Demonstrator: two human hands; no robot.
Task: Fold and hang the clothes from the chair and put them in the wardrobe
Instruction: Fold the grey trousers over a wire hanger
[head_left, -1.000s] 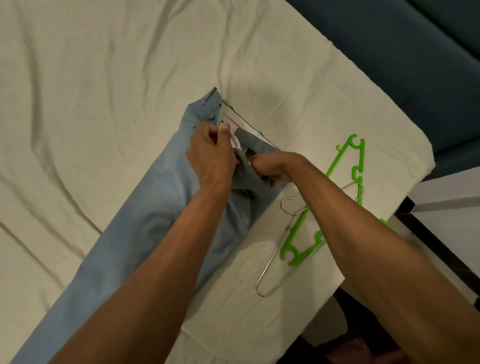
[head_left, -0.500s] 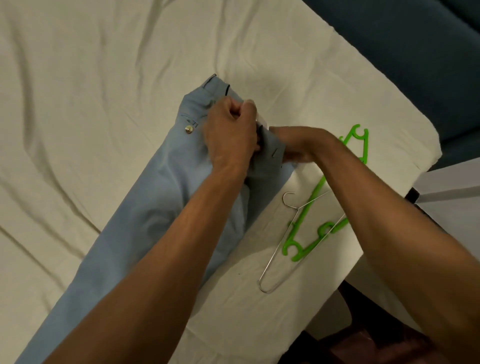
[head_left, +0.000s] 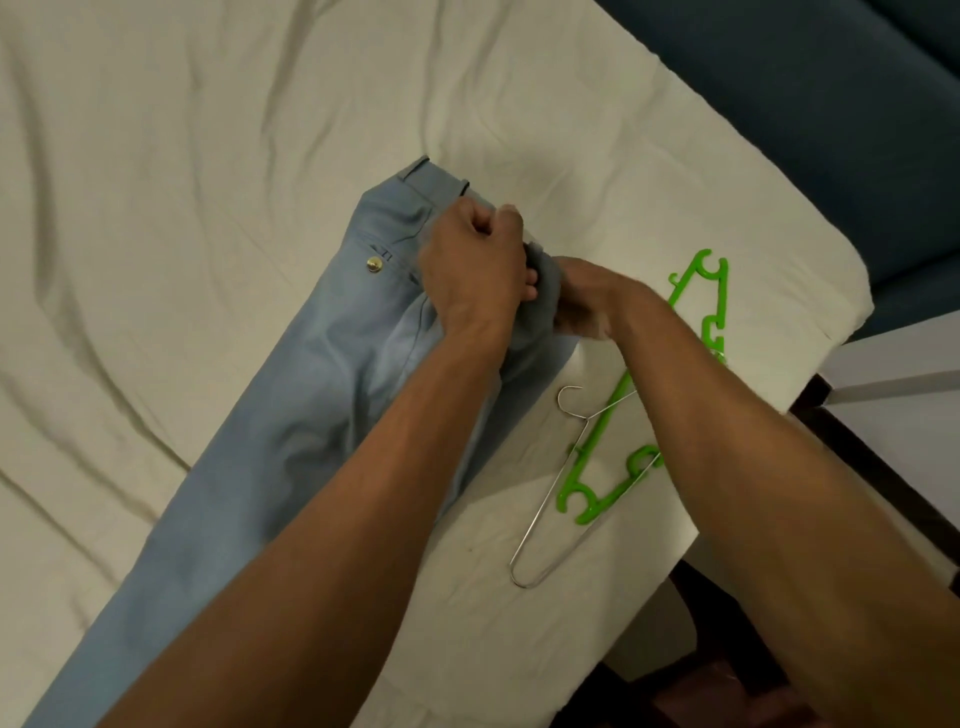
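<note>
A view looking down from a person's head at a bed covered with a creased cream sheet (head_left: 218, 218). A pair of light blue trousers (head_left: 322, 395) lies flat on the sheet, running on a slant from the lower left corner up to the middle of the picture, where the waistband sits. A small brass button (head_left: 373, 264) shows on the fabric just below the waistband, to the left of the hands.

Two bare forearms reach in from the bottom edge and meet at the top of the trousers. The left hand (head_left: 475, 270) is curled into a fist with its fingers gripping the waistband fabric. The right hand (head_left: 587, 296) sits just beside it, nearly touching, its fingers curled around a bunched fold of the same blue cloth between the two hands.

To the right of the trousers, on the sheet near the bed's edge, lie two hangers. A bright green plastic hanger (head_left: 602, 431) rests on a slant, partly hidden under the right forearm. A thin wire hanger (head_left: 540, 525) lies across it, its hook pointing toward the trousers and its long loop reaching toward the lower edge of the bed.

Beyond the bed, at the upper right, is a dark teal surface (head_left: 831, 104). A pale grey piece of furniture (head_left: 898, 374) stands at the right edge.
</note>
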